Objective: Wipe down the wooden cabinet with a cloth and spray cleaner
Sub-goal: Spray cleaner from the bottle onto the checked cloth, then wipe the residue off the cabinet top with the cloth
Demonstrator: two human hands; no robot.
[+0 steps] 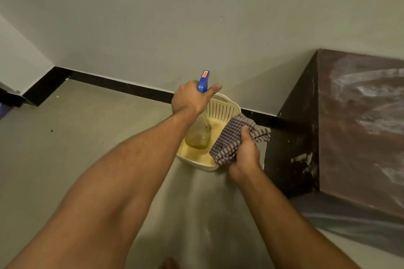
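Observation:
My left hand [192, 99] grips the neck of a clear spray bottle [199, 132] with a blue trigger head [203, 82]; the thumb sticks out to the right. The bottle hangs over a cream plastic basket [223, 108] on the floor. My right hand [246, 155] holds a checked purple-and-white cloth [234, 137] over the basket's right rim. The dark wooden cabinet [360, 126] stands to the right against the wall, its top streaked with whitish smears.
A grey floor [87, 137] spreads to the left, edged by a black skirting board [122, 87] under a pale wall. The cabinet's dark side panel [293, 142] sits just right of the basket. A foot shows at the bottom edge.

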